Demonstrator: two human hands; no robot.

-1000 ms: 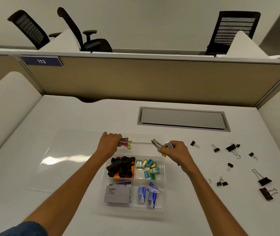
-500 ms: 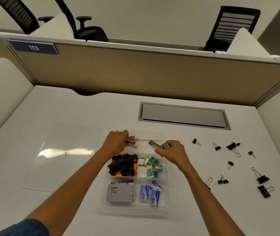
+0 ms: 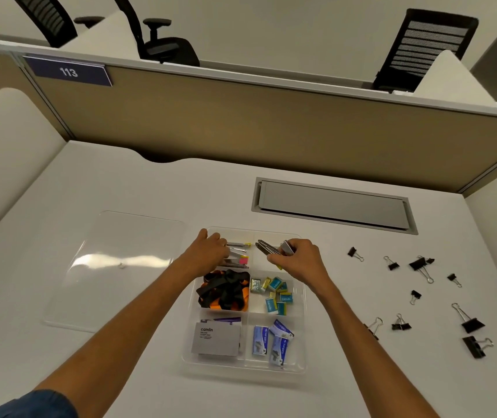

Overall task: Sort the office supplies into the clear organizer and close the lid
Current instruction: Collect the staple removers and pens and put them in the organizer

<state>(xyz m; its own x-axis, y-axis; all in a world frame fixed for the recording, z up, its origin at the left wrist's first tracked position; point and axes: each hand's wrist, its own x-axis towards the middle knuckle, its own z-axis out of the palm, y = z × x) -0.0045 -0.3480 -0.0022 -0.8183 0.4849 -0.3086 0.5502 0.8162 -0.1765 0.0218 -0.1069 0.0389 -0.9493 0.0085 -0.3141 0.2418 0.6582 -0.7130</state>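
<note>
- On desk: clear organizer (image 3: 303,324), lid (image 3: 114,267) flat just left of it; compartments hold black-orange straps (image 3: 224,289), small packets (image 3: 272,292), camlin box (image 3: 215,339), blue packs (image 3: 271,340).
- Left hand (image 3: 209,256) rests on flag markers (image 3: 239,254), grip unclear.
- Right hand (image 3: 300,259) clamped on metal stapler (image 3: 271,248) above far-right compartment.
- Both hands lower into tray than a second ago.
- Binder clips (image 3: 419,263) loose at right.

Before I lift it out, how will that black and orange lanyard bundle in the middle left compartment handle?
The lanyard bundle looks like soft, tangled straps, so it will probably be floppy and trail loose loops. It seems light. Because it fills its organizer compartment, a strap might snag the divider.
</note>
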